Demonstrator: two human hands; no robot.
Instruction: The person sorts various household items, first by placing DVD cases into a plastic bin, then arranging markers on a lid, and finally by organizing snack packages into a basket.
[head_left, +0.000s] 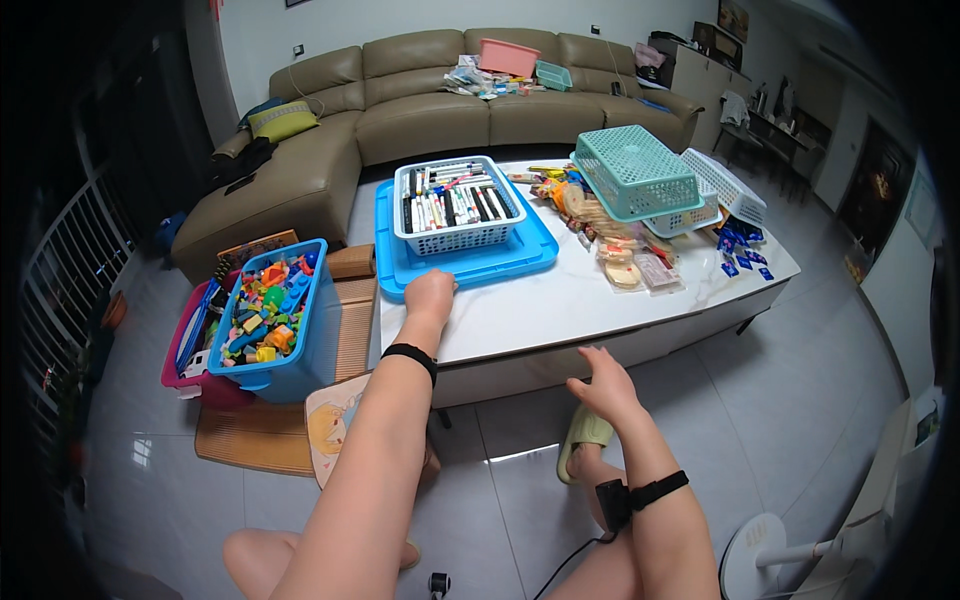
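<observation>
My left hand (430, 297) is curled at the near rim of a blue plastic lid (517, 259) on the marble-patterned coffee table (495, 322); its fingertips are hidden. On the lid stands a white plastic basket (461, 241) filled with marker pens (450, 202). My right hand (606, 384) hangs in the air before the table's front edge, fingers apart and holding nothing. Left of the table, a blue plastic bin (319, 330) is heaped with toy bricks and small toys (274, 304).
Upturned green basket (637, 176), white baskets (731, 187) and packaged snacks (622, 270) crowd the table's right half. Blue wrapped packets (739, 251) lie near its end. A magenta bin (180, 367) stands beside the blue one. Behind is a leather sofa (420, 112); a fan base (754, 555) is low right.
</observation>
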